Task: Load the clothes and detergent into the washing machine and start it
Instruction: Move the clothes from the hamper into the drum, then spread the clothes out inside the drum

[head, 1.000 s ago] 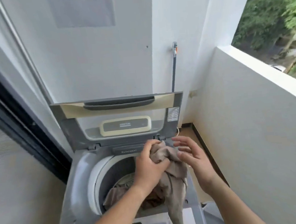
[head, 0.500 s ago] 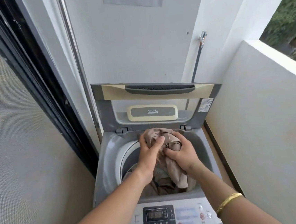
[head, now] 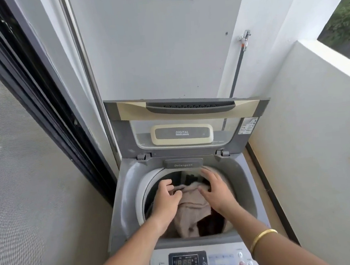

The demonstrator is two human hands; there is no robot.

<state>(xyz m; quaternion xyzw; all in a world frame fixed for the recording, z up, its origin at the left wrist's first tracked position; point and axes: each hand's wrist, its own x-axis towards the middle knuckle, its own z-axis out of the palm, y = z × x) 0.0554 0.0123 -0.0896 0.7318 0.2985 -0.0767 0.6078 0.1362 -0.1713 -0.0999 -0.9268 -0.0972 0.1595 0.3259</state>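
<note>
both hands [head: 165, 199] on beige cloth [head: 193, 207] w/ dark clothes in washer drum [head: 142, 197].

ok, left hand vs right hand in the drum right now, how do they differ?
The left hand is curled, its fingers pinching an edge of the beige cloth; the right hand is spread flat, palm down on the cloth. The left hand sits toward the left of the drum opening; the right hand reaches further back, near the detergent drawer. Only the right wrist wears a gold bangle. Both are over the drum, touching the same cloth.
</note>
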